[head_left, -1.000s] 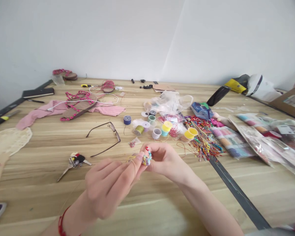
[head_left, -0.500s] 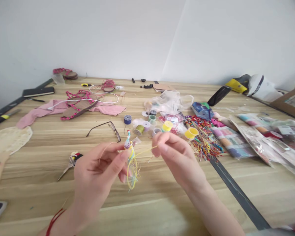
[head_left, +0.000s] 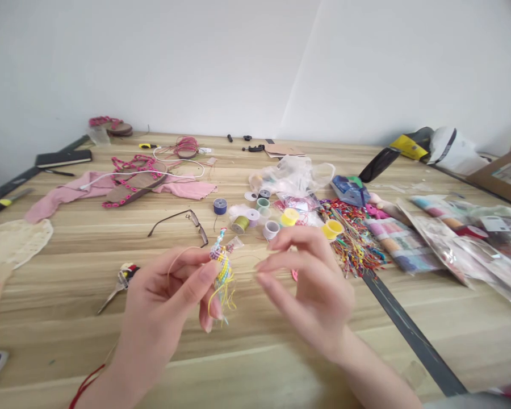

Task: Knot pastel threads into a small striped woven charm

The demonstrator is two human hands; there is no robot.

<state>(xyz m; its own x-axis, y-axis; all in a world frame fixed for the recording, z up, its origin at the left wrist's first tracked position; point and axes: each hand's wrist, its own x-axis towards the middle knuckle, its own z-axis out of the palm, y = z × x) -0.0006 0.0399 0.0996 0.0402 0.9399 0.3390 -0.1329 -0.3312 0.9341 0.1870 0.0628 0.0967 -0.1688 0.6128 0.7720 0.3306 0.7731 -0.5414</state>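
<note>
My left hand [head_left: 166, 301] pinches a small knotted thread piece [head_left: 221, 268] between thumb and fingers. Yellow, purple and light blue knots cover it, a red tip tops it, and loose yellow and pale thread ends hang below. A thin thread loops over the left index finger. To the right of the piece, my right hand [head_left: 310, 278] is raised and somewhat blurred. Its thumb and index tips are close but slightly apart, the other fingers are spread, and no thread shows between them. A fine thread stretches across the space between the hands.
Several thread spools, such as a blue one [head_left: 220, 206] and a yellow one [head_left: 333, 229], stand beyond my hands. Glasses [head_left: 183, 221], small scissors [head_left: 119, 284] and a pink-strapped sandal [head_left: 136, 184] lie leftward. A colourful thread pile [head_left: 357, 241] and plastic packages [head_left: 409, 244] lie right.
My right hand has let go of the yellow thread, and its fingers have spread. The yellow thread now hangs slack by the knotted piece, which my left hand still pinches.
</note>
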